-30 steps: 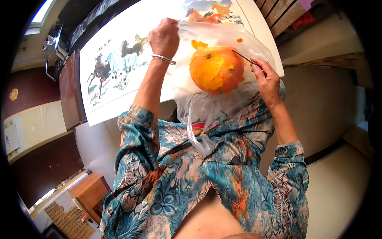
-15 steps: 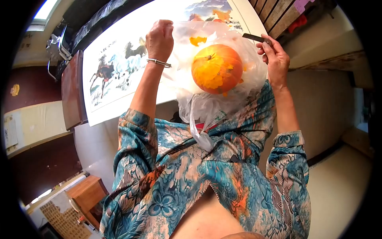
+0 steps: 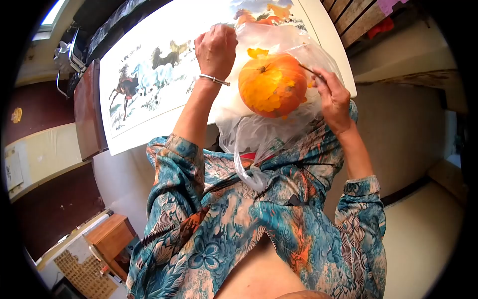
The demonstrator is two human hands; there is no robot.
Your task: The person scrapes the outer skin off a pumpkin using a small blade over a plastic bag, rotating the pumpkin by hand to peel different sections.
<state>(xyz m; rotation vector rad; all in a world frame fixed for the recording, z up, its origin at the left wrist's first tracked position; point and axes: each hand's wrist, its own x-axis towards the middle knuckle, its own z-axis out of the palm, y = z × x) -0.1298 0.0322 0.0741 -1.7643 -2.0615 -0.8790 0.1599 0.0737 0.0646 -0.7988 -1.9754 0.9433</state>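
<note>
A round orange pumpkin [image 3: 294, 79] sits on a clear plastic bag [image 3: 244, 134], its stem facing up and away. Yellow patches on its front show where skin is gone. My right hand [image 3: 334, 99] grips a small dark knife [image 3: 307, 68], seen nearly edge-on, with its tip at the pumpkin's upper right side. My left hand [image 3: 215, 50], wearing a silver bangle, is closed to the left of the pumpkin, apart from it, with the bag's far edge gathered at its fingers. A yellow-orange piece of peel [image 3: 257, 52] lies just behind the pumpkin.
Under the bag is a white table [image 3: 122, 142] whose top shows a painting of horses [image 3: 149, 70]. A brown chair back [image 3: 88, 109] stands against its left edge. Wooden slats [image 3: 353, 22] are at the upper right. A small wooden cabinet [image 3: 110, 234] is at lower left.
My right hand has moved left and down, bringing the knife from beside the pumpkin to its surface. My left hand has shifted right, closer to the pumpkin.
</note>
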